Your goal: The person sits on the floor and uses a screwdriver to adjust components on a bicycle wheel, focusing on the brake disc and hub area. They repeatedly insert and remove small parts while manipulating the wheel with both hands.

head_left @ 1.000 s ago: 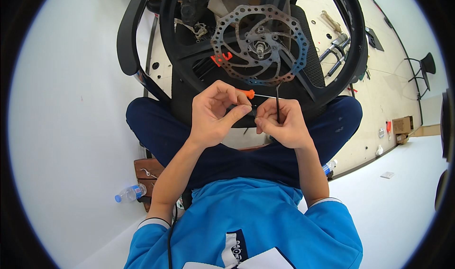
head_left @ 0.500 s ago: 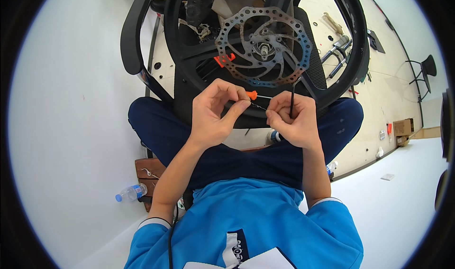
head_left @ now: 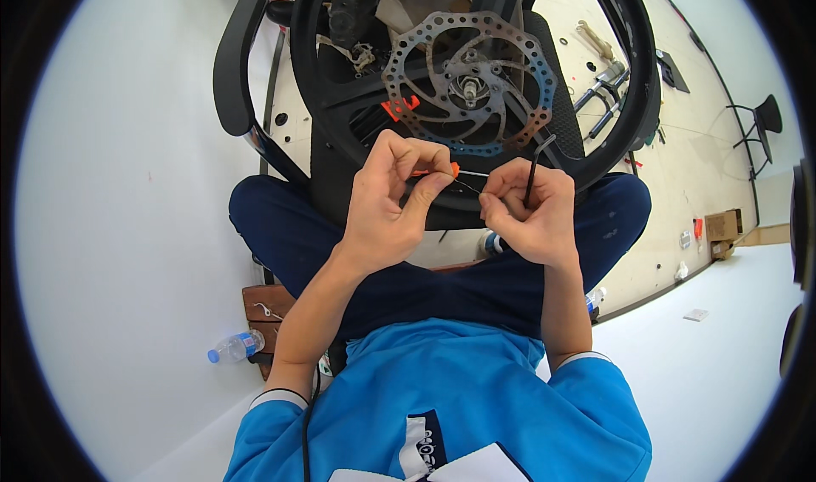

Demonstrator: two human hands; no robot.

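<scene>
Between my hands stretches a short thin wire-like strand (head_left: pixel 467 184). My left hand (head_left: pixel 387 201) pinches its left end with thumb and index finger. At the other end, my right hand (head_left: pixel 540 223) is closed on the strand and also holds a dark L-shaped hex key (head_left: pixel 533 176) upright, its silver bent end on top. Just beyond my hands lies a black spoked wheel (head_left: pixel 340 99) with a perforated brake disc (head_left: pixel 541 81) bolted round its hub. An orange-handled screwdriver (head_left: pixel 456 169) rests behind my left fingertips, partly hidden by them.
The wheel lies on a black chair with an armrest (head_left: pixel 234 65). A dusty black power tool (head_left: pixel 355 10) sits beyond its left side. A fork (head_left: pixel 605 99) and small parts lie on the floor at right. At lower left are a wooden stool (head_left: pixel 263 303) and plastic bottle (head_left: pixel 236 346).
My left hand has risen slightly, and my right hand has shifted a little to the right. The hex key has moved with it. In the picture, the wheel and disc sit slightly farther left.
</scene>
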